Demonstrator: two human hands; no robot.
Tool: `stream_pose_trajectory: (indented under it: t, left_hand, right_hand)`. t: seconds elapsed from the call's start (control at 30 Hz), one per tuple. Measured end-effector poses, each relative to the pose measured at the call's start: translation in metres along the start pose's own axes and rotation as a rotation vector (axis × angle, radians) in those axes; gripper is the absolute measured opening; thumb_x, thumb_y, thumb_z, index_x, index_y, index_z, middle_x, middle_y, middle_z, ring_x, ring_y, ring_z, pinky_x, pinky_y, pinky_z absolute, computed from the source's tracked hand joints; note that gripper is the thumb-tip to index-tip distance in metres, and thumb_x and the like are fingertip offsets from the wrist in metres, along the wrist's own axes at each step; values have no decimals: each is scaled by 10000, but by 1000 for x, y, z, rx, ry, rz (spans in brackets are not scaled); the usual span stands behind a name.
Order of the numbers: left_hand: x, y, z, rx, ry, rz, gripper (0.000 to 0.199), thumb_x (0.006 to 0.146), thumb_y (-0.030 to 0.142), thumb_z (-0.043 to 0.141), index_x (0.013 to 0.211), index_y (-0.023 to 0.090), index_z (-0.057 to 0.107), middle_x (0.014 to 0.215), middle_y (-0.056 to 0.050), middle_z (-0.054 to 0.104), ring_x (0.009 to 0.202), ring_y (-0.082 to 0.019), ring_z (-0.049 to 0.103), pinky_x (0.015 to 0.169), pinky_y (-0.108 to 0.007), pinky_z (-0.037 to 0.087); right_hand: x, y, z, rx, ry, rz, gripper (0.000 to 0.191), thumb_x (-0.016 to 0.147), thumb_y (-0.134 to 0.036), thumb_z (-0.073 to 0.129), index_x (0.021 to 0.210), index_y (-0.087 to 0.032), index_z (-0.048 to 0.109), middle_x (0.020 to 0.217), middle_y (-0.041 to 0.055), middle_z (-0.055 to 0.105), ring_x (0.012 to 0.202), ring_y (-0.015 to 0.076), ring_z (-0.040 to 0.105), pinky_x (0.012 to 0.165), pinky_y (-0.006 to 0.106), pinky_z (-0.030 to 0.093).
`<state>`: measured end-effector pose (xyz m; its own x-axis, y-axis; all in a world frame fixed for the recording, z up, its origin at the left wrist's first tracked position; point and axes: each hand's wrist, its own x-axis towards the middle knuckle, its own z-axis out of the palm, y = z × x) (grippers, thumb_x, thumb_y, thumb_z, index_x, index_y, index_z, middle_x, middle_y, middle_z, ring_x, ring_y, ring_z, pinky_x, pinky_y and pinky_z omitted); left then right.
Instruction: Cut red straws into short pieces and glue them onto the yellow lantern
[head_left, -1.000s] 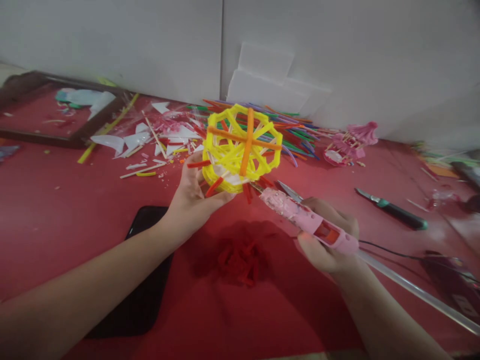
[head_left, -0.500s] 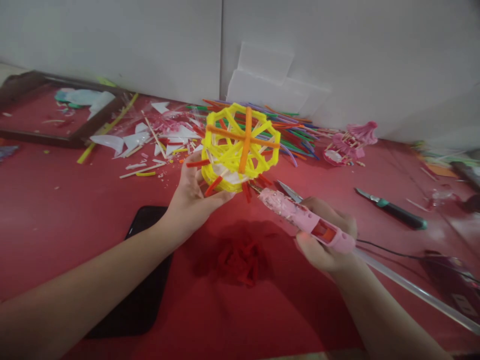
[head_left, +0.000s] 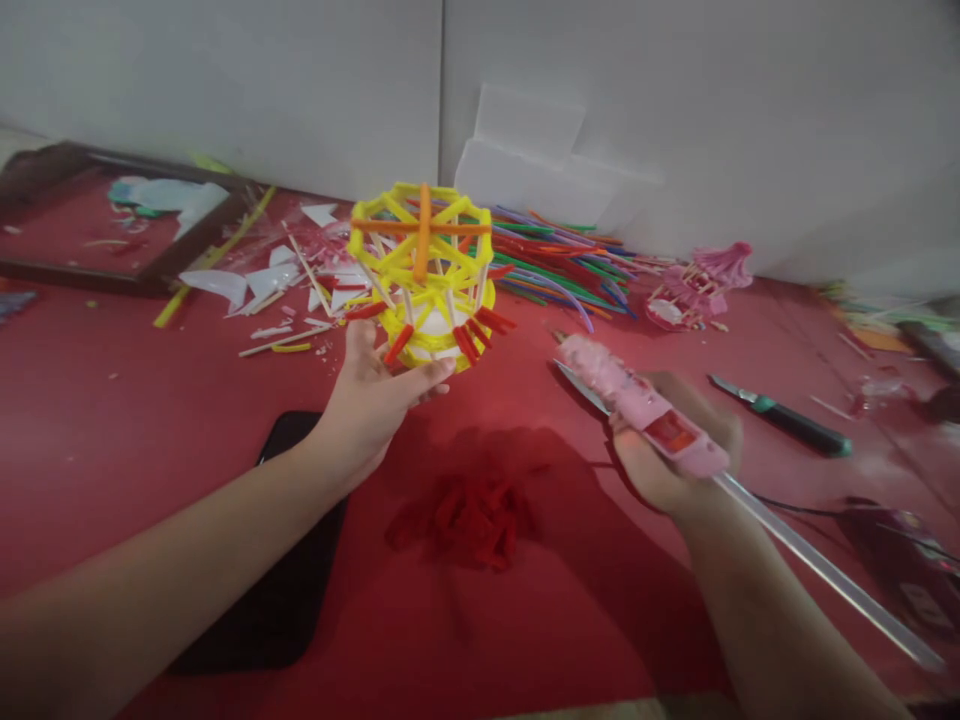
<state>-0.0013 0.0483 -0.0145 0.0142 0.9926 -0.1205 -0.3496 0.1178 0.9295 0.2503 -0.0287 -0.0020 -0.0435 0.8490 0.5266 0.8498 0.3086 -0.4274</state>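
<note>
My left hand [head_left: 379, 385] holds up a yellow round frame model [head_left: 424, 270] by its base. Orange strips cross on its top, pale sticks stand between its rings, and short red pieces stick out around the lower ring. My right hand [head_left: 664, 450] is wrapped round a pink glue gun [head_left: 637, 400], with a long clear glue stick [head_left: 825, 565] coming out of its rear. The gun's nozzle points up and left, apart from the model. Below, on the red table [head_left: 570, 610], lies a pile of short red pieces [head_left: 480, 520].
A black phone-like slab [head_left: 277, 580] lies under my left forearm. Scissors [head_left: 581, 388] lie by the gun, a green-black knife [head_left: 795, 425] farther right. Behind are coloured strips [head_left: 555, 255], white scraps [head_left: 262, 285], a pink model [head_left: 701, 285] and a dark frame [head_left: 90, 275].
The yellow model has moved left and tilted more upright in my left hand. My right hand has drawn the glue gun to the right, away from the model.
</note>
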Motion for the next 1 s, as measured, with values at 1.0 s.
stream_pose_trajectory:
  t: [1.0]
  left_hand:
    - [-5,-5,5,73,-119,15,544,622,72,808,985,270,454,1029,31,676,921,-185,702,745,-295,589]
  right_hand:
    - [10,-27,7,157,-525,-270,106,924,-145,530,926,-204,618,964,31,640,890,138,598,806,294,489]
